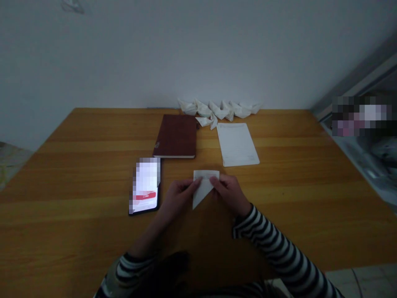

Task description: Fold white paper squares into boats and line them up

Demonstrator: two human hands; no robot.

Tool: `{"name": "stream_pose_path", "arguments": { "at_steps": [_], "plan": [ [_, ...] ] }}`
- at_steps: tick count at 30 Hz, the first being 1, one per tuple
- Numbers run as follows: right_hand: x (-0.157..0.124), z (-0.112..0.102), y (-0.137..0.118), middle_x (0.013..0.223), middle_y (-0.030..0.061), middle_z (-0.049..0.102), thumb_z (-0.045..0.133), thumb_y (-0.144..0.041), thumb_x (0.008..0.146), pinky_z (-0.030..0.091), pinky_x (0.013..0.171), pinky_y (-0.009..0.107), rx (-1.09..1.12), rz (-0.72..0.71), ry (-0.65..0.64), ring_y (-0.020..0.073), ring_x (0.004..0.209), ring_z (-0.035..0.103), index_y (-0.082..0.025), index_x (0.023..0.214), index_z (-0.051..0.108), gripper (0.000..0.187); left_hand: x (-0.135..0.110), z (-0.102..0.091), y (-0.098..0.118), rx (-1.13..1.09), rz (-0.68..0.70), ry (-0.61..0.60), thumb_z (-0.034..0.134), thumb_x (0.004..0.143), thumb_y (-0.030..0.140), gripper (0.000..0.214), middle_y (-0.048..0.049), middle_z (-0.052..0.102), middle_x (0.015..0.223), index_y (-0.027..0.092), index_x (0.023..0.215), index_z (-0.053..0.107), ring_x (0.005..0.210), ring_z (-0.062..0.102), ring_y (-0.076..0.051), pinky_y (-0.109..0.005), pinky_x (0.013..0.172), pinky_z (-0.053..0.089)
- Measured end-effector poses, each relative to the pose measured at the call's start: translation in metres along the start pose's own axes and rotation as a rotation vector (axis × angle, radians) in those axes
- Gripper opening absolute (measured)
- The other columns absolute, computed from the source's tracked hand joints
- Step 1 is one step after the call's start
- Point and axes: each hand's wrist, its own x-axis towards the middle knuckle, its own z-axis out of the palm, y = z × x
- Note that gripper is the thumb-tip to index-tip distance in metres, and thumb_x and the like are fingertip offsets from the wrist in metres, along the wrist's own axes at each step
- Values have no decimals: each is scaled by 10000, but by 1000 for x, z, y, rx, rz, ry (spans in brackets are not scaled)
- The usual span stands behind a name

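White folded paper (204, 188) is pinched over the wooden bench (294, 176) between left hand (178, 199) and right hand (228, 192), which grip its upper edge close together, its point angled down. Phone (145, 186) lies just left; red notebook (176, 136), lined sheet (237, 144) and paper boats (218, 109) lie beyond.

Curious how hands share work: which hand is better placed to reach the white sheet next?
Probably the right hand: it sits almost below the sheet, while the left hand is farther off, beside the phone.
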Motion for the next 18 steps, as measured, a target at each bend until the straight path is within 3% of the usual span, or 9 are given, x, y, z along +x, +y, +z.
{"name": "stream_pose_path", "arguments": {
  "at_steps": [3, 8, 12, 15, 18],
  "plan": [
    [1, -7, -4, 582, 6, 668, 614, -562, 882, 493, 463, 208, 203, 106, -118, 116, 481, 634, -145, 762, 647, 436, -1, -6, 1, -20, 0, -89, 671, 843, 480, 375, -36, 728, 694, 131, 756, 776, 624, 604, -142, -237, 608, 457],
    [2, -19, -7, 688, 53, 754, 691, -469, 854, 581, 529, 218, 395, 203, -276, 146, 583, 731, -121, 936, 716, 358, 0, -12, 2, -114, -14, -145, 746, 798, 374, 256, -53, 772, 792, 160, 927, 801, 674, 656, -143, -237, 639, 507],
    [0, -24, -5, 780, 61, 782, 708, -344, 856, 611, 583, 233, 454, 149, -264, 157, 657, 759, -153, 1039, 742, 267, -1, -16, 1, -172, -8, -143, 747, 783, 304, 205, -74, 793, 910, 188, 943, 803, 821, 711, -186, -298, 775, 560],
    [-2, -25, -6, 771, 54, 784, 683, -284, 864, 621, 610, 247, 435, 112, -265, 159, 672, 762, -175, 942, 775, 163, -3, -17, 1, -180, 8, -102, 749, 758, 278, 182, -81, 794, 950, 191, 908, 805, 911, 720, -219, -335, 851, 562],
    [-3, -23, -8, 765, 44, 785, 618, -222, 891, 618, 643, 254, 302, 1, -240, 145, 683, 754, -197, 909, 793, 178, -5, -17, 3, -141, 42, -34, 723, 789, 289, 176, -76, 790, 967, 182, 907, 795, 936, 713, -214, -318, 862, 555]
  ]
}}
